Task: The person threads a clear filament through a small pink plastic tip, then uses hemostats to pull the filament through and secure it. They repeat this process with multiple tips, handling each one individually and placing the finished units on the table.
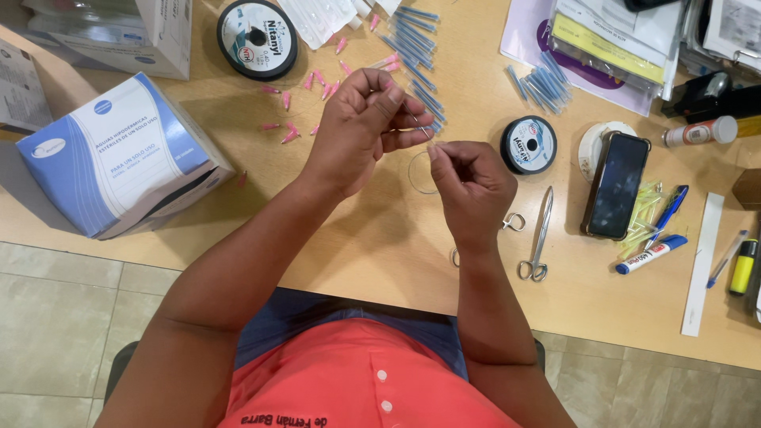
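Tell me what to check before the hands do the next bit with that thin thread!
1. Left hand pinching the thread: ok, fingertips closed on it.
2. Right hand pinching too: ok.
3. Clear thread free of tangles: ok, it hangs in one loose loop.
4. Needle on the thread: cannot tell, too small.
5. Scissors within reach: ok, beside the right hand.
6. Small spool close by: ok, upright on the table.

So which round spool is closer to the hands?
The smaller spool, just past the right hand, beside the phone. The bigger spool sits farther off, at the table's far edge.
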